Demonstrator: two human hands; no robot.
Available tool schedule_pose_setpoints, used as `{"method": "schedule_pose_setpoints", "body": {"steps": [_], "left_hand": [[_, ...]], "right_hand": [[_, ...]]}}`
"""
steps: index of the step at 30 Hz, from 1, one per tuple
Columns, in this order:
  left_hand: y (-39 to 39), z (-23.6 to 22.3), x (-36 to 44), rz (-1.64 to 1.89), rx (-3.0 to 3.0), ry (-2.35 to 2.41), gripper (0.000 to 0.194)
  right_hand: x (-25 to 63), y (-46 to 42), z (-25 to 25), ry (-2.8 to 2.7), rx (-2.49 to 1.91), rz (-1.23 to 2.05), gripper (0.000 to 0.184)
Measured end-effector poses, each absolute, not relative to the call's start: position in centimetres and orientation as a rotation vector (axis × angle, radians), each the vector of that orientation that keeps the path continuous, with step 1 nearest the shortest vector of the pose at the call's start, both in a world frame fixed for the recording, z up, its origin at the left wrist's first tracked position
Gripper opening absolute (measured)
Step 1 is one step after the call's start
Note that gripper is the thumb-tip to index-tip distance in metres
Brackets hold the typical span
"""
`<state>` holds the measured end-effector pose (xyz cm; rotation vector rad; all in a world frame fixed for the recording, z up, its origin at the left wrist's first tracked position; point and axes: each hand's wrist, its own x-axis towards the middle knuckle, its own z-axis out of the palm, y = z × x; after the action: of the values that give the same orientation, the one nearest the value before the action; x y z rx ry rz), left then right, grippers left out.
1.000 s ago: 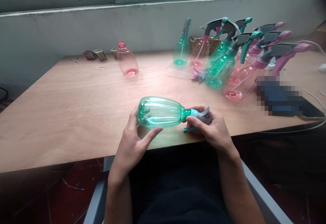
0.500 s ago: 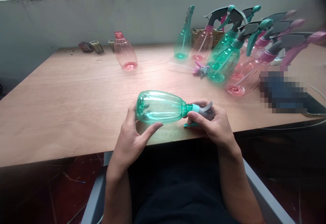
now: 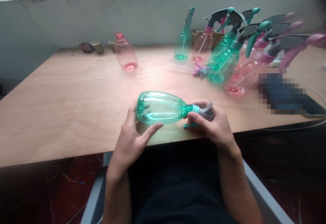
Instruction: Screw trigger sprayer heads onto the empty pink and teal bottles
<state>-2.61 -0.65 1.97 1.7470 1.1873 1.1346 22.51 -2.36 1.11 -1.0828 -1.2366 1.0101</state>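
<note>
A clear green spray bottle lies sideways between my hands, just above the front of the table. My left hand cups its base, with the thumb along the near side and the other fingers behind and beneath it. At the neck, my right hand grips the grey trigger spray head, whose turquoise collar meets the bottle's mouth. A turquoise trigger pokes out below the right fingers. Whether the collar is fully screwed on I cannot tell.
A pink bottle without a head stands at the back left of the wooden table. Several green and pink spray bottles crowd the right side. A loose pink-and-grey spray head lies before them. Small boxes sit near the wall.
</note>
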Motion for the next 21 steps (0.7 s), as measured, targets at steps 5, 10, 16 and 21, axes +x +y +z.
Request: {"method": "schedule_pose_setpoints", "body": {"steps": [5,10,16,21], "left_hand": [[-0.63,1.97,-2.63,1.133,1.757,1.188,0.065],[-0.69,1.96,-2.61,1.138,1.755,1.191,0.063],[-0.63,1.82,-2.64,1.139,1.743,1.172,0.065],[-0.60,1.80,-2.66,1.137,1.737,1.175,0.063]], "right_hand": [[22.49,-2.38,1.10,-1.241,-1.095,0.998,0.029],[22.47,-2.40,1.11,-1.232,-1.077,1.008,0.028],[22.46,-2.37,1.12,-1.215,-1.053,1.021,0.025],[22.43,-2.41,1.22,-1.206,-1.040,1.039,0.023]]}}
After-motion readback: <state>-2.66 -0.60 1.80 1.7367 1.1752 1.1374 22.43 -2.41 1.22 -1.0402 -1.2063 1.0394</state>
